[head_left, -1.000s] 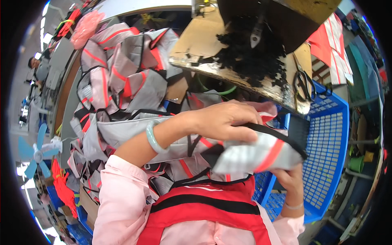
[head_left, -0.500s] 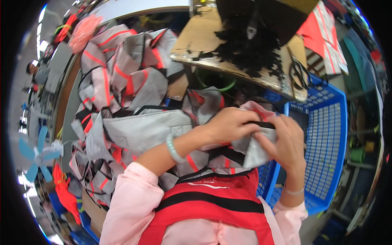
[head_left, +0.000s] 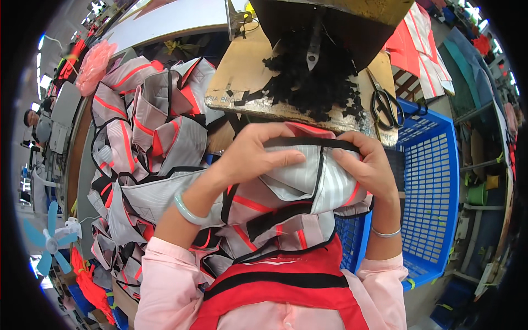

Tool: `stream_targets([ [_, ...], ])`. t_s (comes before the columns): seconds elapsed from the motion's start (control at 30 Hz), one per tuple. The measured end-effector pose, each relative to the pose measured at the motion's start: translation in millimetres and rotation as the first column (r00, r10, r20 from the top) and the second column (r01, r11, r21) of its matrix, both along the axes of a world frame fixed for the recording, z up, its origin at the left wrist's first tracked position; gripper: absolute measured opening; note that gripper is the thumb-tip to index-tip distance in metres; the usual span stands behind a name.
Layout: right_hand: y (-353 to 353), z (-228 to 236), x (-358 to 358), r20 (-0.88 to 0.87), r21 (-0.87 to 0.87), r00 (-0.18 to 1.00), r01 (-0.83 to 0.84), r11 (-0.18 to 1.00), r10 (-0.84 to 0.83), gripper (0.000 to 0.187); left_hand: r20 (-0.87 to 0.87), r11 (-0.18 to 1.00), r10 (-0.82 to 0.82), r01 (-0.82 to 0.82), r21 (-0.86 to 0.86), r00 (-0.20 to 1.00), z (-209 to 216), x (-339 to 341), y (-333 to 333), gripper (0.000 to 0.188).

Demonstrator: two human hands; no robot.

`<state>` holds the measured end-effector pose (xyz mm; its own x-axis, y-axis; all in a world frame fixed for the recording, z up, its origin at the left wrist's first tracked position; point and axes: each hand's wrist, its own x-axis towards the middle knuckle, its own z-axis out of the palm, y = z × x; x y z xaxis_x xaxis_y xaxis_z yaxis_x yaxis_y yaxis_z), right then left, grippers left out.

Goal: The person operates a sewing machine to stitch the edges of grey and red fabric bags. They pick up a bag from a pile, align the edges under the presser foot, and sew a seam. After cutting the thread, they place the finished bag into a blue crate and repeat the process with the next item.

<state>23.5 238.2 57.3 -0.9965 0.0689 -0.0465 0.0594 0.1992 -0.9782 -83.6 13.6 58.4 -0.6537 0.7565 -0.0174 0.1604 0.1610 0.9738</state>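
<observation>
My left hand and my right hand pinch the black-bound top edge of a grey fabric piece. The cloth has a black seam down its middle and orange-red stripes, and it is stretched between both thumbs. Its lower part lies over more of the same striped cloth on my lap, against a red apron. To the left rises a large heap of such grey pieces, many with black edging. My fingers behind the cloth are partly hidden.
Ahead is a worn board covered with black scraps, under a dark machine plate. Black-handled scissors lie on its right side. A blue plastic basket stands at my right, and a small fan at far left.
My hands have moved apart along the black edge, the left one going left. The cloth, bunched and folded before, is now spread out between them. The view has shifted slightly.
</observation>
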Motion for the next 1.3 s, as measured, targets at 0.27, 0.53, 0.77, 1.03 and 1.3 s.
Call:
stream_targets([
  [0.27,3,-9,-62,-0.018,-0.052,0.997,0.072,0.996,-0.073,0.022,-0.177,0.968,-0.032,-0.013,-0.249,0.984,15,-80,13,0.042],
  [0.53,16,-24,-102,0.025,-0.181,0.992,0.129,0.975,-0.127,0.025,-0.177,0.961,0.035,-0.082,-0.266,0.984,-3,-122,34,0.037],
  [0.77,23,-27,-117,0.049,-0.195,0.988,0.153,0.969,-0.146,0.025,-0.157,0.947,0.078,-0.122,-0.297,0.985,-4,-135,41,0.046],
  [1.03,23,-29,-122,-0.030,-0.160,0.986,0.158,0.975,-0.164,0.021,-0.085,0.950,0.049,-0.073,-0.305,0.995,-1,-141,41,0.070],
  [1.3,19,-22,-119,-0.047,-0.272,0.975,0.197,0.942,-0.218,0.020,-0.070,0.976,0.125,-0.135,-0.173,0.990,-2,-136,44,0.039],
])
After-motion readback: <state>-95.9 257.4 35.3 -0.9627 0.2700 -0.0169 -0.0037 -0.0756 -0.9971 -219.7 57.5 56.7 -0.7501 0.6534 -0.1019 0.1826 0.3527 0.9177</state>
